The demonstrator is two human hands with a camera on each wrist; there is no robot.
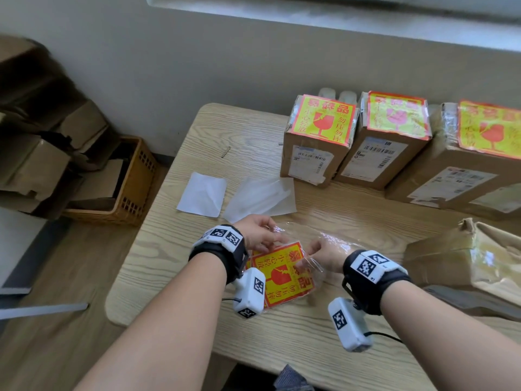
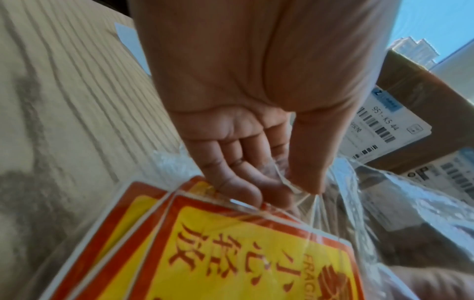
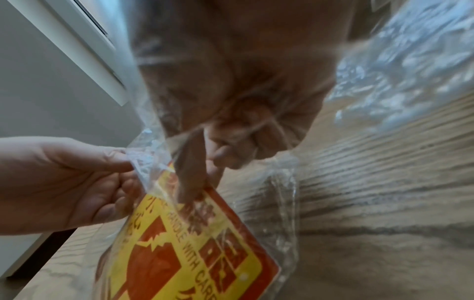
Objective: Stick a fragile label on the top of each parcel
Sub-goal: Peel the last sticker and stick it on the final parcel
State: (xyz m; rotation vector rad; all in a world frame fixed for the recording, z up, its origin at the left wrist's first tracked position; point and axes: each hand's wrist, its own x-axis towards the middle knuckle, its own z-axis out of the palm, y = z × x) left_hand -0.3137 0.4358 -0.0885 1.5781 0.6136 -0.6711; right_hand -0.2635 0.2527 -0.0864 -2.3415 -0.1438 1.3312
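Left hand (image 1: pixel 258 232), centre frame, palm down, grip pinching clear bag (image 1: pixel 318 244) edge. Right hand (image 1: pixel 324 253) inside bag, grip pinching fragile label (image 1: pixel 282 273) over surface (image 1: pixel 174 249).

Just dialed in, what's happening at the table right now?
A person is getting fragile labels out of a clear plastic bag. The left hand pinches the bag's mouth open; the right hand reaches inside onto the red-and-yellow fragile labels. Three brown cardboard parcels at the back already wear labels.
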